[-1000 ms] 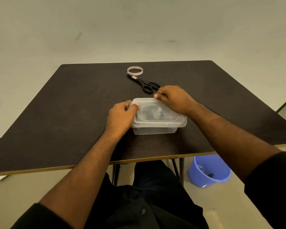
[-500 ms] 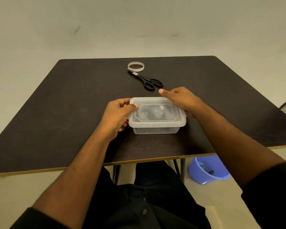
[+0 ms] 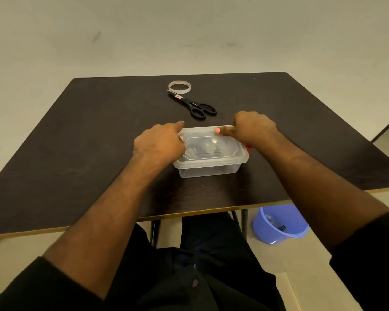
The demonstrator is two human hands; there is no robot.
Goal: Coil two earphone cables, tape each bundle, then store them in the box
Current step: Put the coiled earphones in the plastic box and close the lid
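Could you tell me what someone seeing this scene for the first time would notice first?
The eye lands on the clear plastic box at the middle of the dark table, lid on, with dark contents showing through. The left hand and right hand press on the lid's far corners. Behind it lie black scissors and a tape roll; a blue bucket sits on the floor at the right.
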